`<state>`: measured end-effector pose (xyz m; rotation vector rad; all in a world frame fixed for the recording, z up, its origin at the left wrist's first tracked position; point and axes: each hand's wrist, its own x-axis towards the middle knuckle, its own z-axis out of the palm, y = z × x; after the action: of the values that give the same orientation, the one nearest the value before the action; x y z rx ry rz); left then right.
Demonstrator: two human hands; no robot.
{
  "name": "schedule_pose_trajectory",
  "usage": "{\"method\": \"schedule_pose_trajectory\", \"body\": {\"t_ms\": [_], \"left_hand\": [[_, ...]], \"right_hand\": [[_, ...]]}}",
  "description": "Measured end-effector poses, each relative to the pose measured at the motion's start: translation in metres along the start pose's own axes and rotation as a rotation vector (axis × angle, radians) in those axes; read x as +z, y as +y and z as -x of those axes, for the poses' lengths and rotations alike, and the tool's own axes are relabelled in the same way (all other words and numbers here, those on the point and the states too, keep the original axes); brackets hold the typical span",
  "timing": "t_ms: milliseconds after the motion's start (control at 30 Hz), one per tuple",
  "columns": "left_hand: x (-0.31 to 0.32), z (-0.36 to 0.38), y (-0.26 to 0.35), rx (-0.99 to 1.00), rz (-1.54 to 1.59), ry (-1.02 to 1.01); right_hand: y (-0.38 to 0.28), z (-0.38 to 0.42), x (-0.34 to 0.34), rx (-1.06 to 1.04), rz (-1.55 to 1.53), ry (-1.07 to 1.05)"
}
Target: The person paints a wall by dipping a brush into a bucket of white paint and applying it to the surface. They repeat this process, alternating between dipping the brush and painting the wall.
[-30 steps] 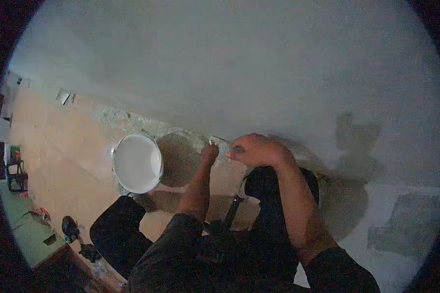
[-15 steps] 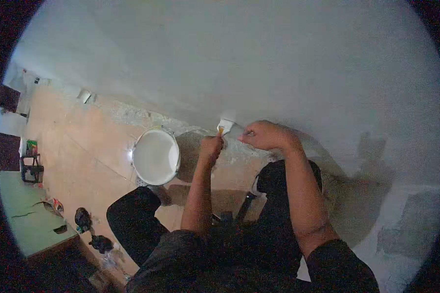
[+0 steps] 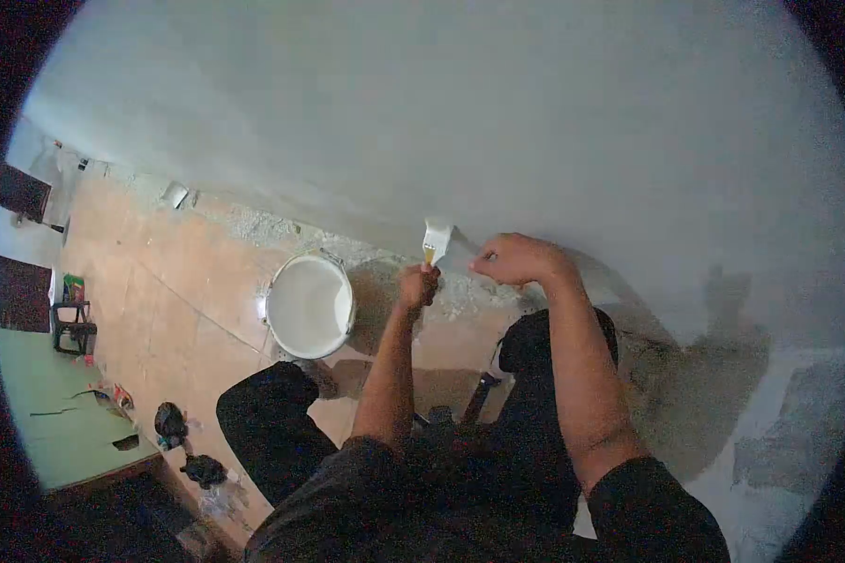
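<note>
My left hand [image 3: 420, 284] is closed around the yellow handle of a putty knife [image 3: 437, 238], its flared head coated white and pointing up toward the wall. Close to its right, my right hand [image 3: 516, 260] pinches a flat grey scraper blade [image 3: 459, 253], whose left edge comes right up to the white-coated head. Both hands are in front of the lower wall [image 3: 535, 122], above my bent knees. Left of my left hand stands a round bucket [image 3: 274, 324] with smooth white paste [image 3: 310, 305] inside.
Pale debris [image 3: 272, 225] runs along the foot of the wall on the tiled floor [image 3: 178, 281]. A small metal piece [image 3: 175, 194] lies there. At left are a dark stool [image 3: 70, 326], black plastic bags [image 3: 202, 469] and a green panel [image 3: 75, 413].
The putty knife in my left hand has turned more upright, showing more of its white head. The bucket and floor things appear slightly farther right and lower as the view shifts.
</note>
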<state>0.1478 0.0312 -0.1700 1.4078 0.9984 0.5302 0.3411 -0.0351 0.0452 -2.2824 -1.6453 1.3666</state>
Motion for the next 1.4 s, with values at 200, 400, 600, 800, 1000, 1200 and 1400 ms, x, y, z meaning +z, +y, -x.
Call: {"method": "schedule_pose_trajectory", "body": {"t_ms": [200,400,600,800,1000,1200,1400], "left_hand": [[0.018,-0.001,-0.055,-0.320,-0.076,-0.059],[-0.005,-0.015,-0.052,0.307,-0.784,-0.128],[-0.042,0.029,0.124,-0.248,-0.265,0.085],[-0.060,0.046,0.107,-0.274,0.360,0.044],[-0.024,-0.016,0.020,-0.250,0.343,0.092],[-0.021,-0.020,-0.052,-0.348,-0.167,0.098],[-0.038,-0.008,0.013,0.097,-0.799,-0.085]], "right_hand": [[-0.002,-0.005,-0.002,-0.069,0.055,0.017],[-0.009,0.002,-0.007,-0.029,0.003,-0.012],[-0.024,0.010,-0.014,0.015,0.028,-0.098],[-0.016,0.004,-0.005,0.031,0.038,-0.108],[-0.019,0.008,-0.002,0.016,-0.008,-0.038],[-0.020,-0.002,-0.005,0.028,0.097,-0.104],[-0.027,-0.012,-0.002,0.000,0.151,-0.085]]}}
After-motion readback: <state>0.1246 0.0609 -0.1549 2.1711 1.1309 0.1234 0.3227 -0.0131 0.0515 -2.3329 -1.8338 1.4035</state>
